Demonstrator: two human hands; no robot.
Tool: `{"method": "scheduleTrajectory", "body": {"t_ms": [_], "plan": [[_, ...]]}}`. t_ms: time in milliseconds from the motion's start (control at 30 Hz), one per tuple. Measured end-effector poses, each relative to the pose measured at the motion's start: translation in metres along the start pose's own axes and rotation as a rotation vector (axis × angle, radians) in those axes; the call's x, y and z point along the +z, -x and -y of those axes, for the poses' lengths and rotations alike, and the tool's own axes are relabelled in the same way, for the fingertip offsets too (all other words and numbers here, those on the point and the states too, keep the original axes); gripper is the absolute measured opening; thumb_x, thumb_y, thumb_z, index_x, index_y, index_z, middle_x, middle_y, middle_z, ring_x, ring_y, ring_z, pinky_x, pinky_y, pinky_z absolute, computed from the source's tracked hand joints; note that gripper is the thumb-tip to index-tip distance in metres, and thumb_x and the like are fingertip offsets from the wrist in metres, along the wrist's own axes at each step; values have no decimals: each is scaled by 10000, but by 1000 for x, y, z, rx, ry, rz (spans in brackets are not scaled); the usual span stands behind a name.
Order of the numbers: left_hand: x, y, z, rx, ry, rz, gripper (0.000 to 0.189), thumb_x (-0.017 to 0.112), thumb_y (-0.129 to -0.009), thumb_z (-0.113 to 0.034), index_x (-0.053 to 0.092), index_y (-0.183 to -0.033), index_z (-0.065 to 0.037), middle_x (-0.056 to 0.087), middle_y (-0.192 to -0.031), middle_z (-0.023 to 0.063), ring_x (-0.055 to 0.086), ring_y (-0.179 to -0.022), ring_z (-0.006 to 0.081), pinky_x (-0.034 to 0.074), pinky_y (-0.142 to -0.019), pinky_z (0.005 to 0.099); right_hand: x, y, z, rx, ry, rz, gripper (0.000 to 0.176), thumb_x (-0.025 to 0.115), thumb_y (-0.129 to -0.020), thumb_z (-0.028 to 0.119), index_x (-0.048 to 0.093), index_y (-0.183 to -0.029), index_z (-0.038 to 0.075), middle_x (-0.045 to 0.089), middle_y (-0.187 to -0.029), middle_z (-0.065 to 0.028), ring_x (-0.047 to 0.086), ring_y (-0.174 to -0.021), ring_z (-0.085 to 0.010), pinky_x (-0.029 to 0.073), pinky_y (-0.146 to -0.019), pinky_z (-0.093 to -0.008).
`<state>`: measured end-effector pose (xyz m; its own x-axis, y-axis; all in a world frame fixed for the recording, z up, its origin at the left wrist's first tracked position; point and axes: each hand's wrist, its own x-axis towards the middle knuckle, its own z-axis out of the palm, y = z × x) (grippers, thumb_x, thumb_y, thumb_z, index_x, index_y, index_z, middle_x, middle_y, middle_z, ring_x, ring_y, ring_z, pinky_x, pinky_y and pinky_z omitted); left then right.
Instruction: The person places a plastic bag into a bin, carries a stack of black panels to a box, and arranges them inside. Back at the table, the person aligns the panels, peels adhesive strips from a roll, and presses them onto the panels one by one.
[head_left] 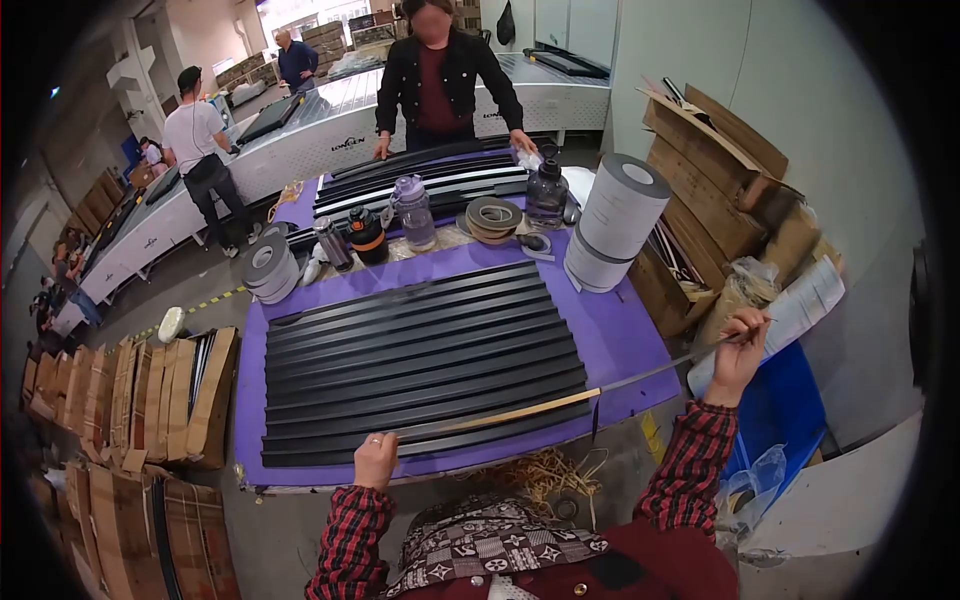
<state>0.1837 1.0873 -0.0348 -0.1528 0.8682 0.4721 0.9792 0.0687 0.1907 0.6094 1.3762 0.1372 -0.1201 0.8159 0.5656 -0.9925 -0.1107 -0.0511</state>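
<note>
A narrow strip of tape (520, 408), part tan and part dark grey, stretches between my hands across the near edge of a row of black ribbed profiles (420, 350). My left hand (376, 462) is closed on its left end, at the near edge of the purple-covered table (650, 350). Raised beyond the table's right side, my right hand (740, 352) pinches the other end. A short dark tail (596, 420) hangs where the tan and grey parts meet. The profiles lie flat, side by side.
Tape rolls (270, 268), bottles (413, 212) and large white rolls (617, 222) line the table's far side. Opposite, a person (440, 80) handles more black profiles. Cardboard boxes (170, 400) stand left; a blue bin (785, 405) sits right. Straw-like scraps (550, 475) lie below the near edge.
</note>
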Motion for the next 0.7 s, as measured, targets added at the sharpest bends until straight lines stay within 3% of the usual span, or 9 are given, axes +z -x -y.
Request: {"method": "scheduleTrajectory", "body": {"t_ms": [167,233,367,433,500,600,700], "plan": [[18,41,30,-89,-87,90,53,540,-731,-82,499,-762,-71,503,-647,78,528,-649,249,445,-524,345,-63,-22,113,-247,210,-159,114,413,-869,127,458,-879,22,411,-693,-21,355,-532,-108,346,-460,-204],[26,56,43,-117,-88,147,38,528,-732,-81,499,-755,-72,495,-643,87,525,-651,258,444,-530,348,-74,-32,153,-300,370,-184,101,411,-867,112,457,-872,22,404,-675,-10,341,-511,-89,318,-441,-189],[49,78,54,-191,-17,307,55,515,-732,-112,504,-778,-85,520,-699,96,538,-708,259,452,-564,356,-64,-69,223,-416,789,-450,150,400,-885,169,470,-859,39,384,-666,7,333,-515,-69,304,-459,-188],[50,76,40,-229,107,493,123,494,-755,-174,507,-845,-92,541,-784,112,545,-778,280,456,-622,378,-35,-99,246,-410,1044,-474,144,430,-874,173,486,-872,41,367,-656,24,340,-524,-60,305,-482,-173],[61,77,26,-184,239,600,164,482,-775,-210,500,-883,-88,536,-811,127,533,-786,309,446,-647,398,-8,-142,261,-364,1226,-407,195,455,-861,175,495,-991,36,420,-686,33,341,-522,-45,315,-481,-179],[63,71,33,-191,462,573,217,483,-780,-240,504,-920,-75,539,-831,147,523,-792,327,431,-662,413,27,-215,209,-265,1579,-297,193,461,-856,172,507,-992,44,451,-751,27,379,-573,-43,324,-503,-170],[34,50,93,-358,556,335,178,501,-772,-190,517,-887,-56,544,-788,148,527,-776,321,427,-658,405,58,-238,54,-142,1843,-89,191,467,-850,168,519,-993,52,482,-817,20,417,-623,-41,334,-525,-161]]}}
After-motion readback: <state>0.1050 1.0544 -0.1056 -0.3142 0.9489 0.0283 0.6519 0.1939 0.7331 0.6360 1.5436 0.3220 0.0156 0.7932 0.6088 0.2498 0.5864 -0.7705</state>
